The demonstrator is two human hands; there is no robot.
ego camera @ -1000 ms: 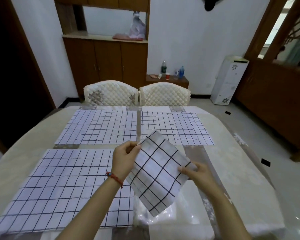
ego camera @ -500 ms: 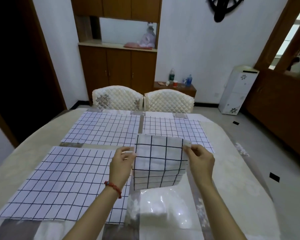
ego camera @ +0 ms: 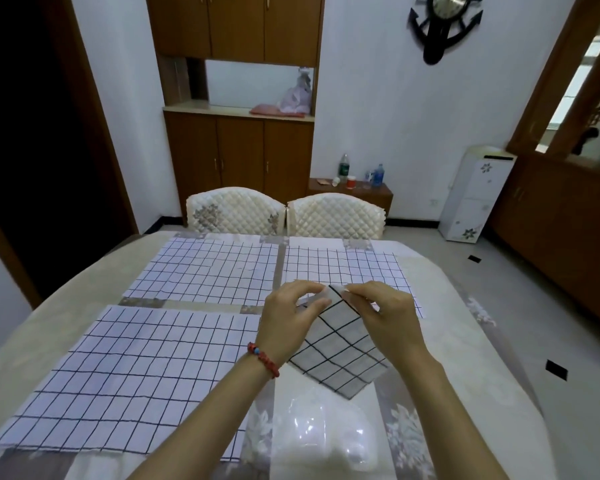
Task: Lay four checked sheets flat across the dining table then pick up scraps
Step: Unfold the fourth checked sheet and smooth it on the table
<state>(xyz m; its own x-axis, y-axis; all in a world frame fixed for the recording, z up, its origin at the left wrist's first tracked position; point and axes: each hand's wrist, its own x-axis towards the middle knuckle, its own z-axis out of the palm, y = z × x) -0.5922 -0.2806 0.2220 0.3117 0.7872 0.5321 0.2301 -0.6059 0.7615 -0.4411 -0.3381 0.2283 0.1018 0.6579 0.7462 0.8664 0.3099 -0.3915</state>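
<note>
— What takes up most of the view?

— The dining table (ego camera: 471, 344), covered in a pale patterned cloth. Three checked sheets lie flat on it: the near-left sheet (ego camera: 125, 379) is the biggest in view, the far-left sheet (ego camera: 205, 271) lies beyond it across a narrow strip of bare cloth, and the far-right sheet (ego camera: 347, 268) sits just beside that one, partly hidden behind the hands.

— And past the table?

— Two quilted white chairs (ego camera: 284, 213) stand at its far edge, with a wooden cabinet (ego camera: 239, 157) against the wall behind them.

— Where is the fourth sheet?

— Still folded. The folded checked sheet (ego camera: 340, 351) hangs above the table's near-right part, tilted like a diamond, its lower corner over a clear plastic bag (ego camera: 323, 434) lying on the cloth.

— How do the hands stand?

— Both are close together at the folded sheet's top corner. The left hand (ego camera: 288, 320), a red bracelet (ego camera: 264, 358) on its wrist, pinches the corner with curled fingers; the right hand (ego camera: 385, 317) pinches the same corner from the other side — their fingertips nearly touch.
</note>
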